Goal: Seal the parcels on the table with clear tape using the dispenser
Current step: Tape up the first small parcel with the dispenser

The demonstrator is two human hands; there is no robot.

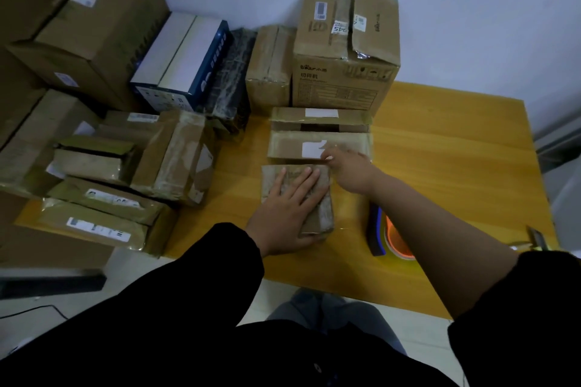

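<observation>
L hand (283, 207) lies flat, fingers straight, pressing down on the small parcel (319, 214) at centre frame on the table (440, 166). R hand (349, 170) reaches to the parcel's far edge, just beside the flat parcel (345, 144) behind it; can't tell if it's pinching anything, fingertips too blurred. Tape dispenser (377, 229) sits right of centre, partly under my R forearm, not in either hand.

Head-worn camera looks steeply down over the table (440, 141).
</observation>
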